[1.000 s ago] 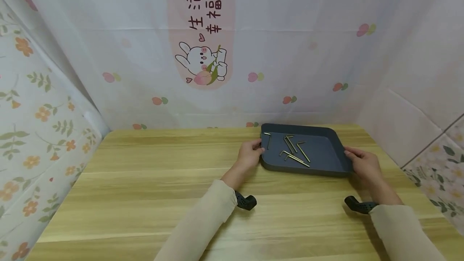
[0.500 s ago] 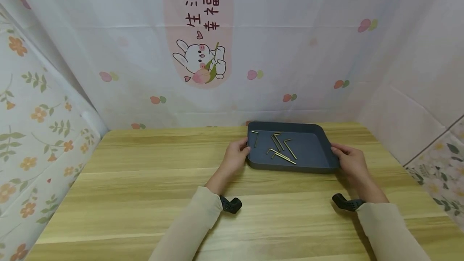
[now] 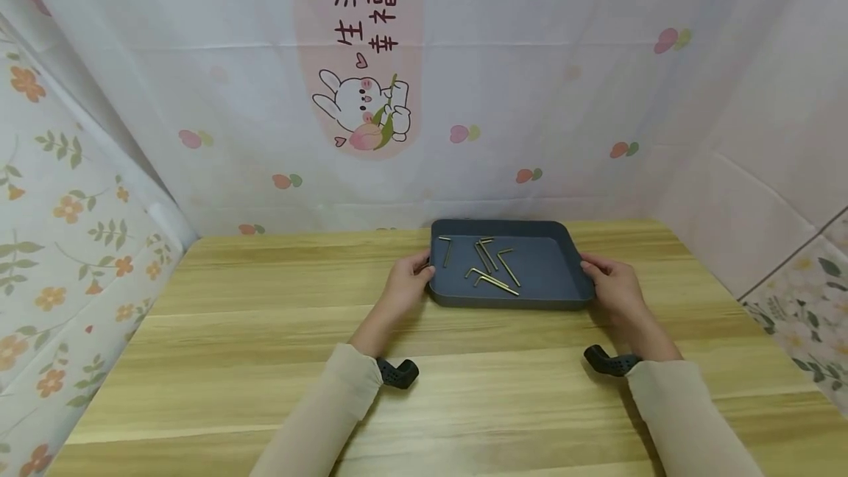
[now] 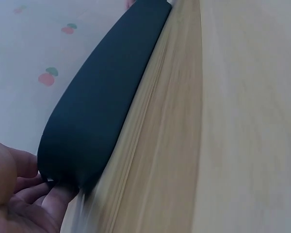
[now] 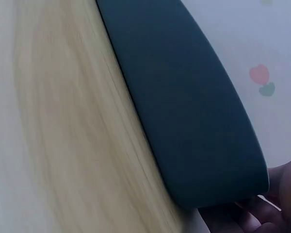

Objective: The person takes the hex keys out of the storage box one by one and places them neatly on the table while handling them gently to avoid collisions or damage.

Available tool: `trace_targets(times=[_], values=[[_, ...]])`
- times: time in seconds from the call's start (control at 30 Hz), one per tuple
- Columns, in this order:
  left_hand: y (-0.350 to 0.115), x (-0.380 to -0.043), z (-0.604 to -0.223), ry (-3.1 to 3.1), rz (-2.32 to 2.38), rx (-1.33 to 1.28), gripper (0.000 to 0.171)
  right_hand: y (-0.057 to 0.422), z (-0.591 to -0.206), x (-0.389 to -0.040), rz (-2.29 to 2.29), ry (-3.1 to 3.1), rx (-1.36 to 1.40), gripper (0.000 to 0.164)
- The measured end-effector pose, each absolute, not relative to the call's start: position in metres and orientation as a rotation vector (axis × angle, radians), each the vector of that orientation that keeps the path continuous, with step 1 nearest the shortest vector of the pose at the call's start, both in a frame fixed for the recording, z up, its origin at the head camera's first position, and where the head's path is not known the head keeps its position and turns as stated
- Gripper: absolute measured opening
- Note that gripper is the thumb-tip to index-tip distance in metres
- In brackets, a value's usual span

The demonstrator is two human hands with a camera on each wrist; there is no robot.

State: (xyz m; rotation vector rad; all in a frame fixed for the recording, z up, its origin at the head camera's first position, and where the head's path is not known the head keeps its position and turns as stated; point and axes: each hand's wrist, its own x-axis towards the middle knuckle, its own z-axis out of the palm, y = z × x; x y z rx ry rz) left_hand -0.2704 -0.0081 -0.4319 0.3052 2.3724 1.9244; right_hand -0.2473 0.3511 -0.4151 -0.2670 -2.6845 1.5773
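A dark grey rectangular tray stands toward the back of the wooden table, gripped at both short ends. Several brass-coloured hex keys lie inside it, mostly in its left half. My left hand holds the left end, thumb at the rim and fingers lower down and under the edge. On the right end, my right hand grips in the same way. The left wrist view shows the tray's outer wall close over the table, with fingers beneath its corner. In the right wrist view the fingers are partly hidden behind the tray's end.
The wooden table reaches back to a white printed curtain. Floral cloth hangs along the left side, and more cloth hangs on the right. A black wrist device sits on each forearm.
Both hands have moved the tray to the left along the back of the table, with the hex keys inside. Their grip on its ends looks the same.
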Motion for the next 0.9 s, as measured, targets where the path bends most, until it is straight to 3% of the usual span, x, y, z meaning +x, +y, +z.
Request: trace_targets(times=[0.63,0.9], values=[[-0.082,-0.256,-0.431,2.474,1.854,0.184,0.046,0.28,-0.419,-0.255,1.605,-2.668,-0.179,0.044],[-0.091,-0.252,-0.431,2.482,1.87,0.161,0.046,0.271,-0.419,-0.254,1.581,-2.68,-0.158,0.044]])
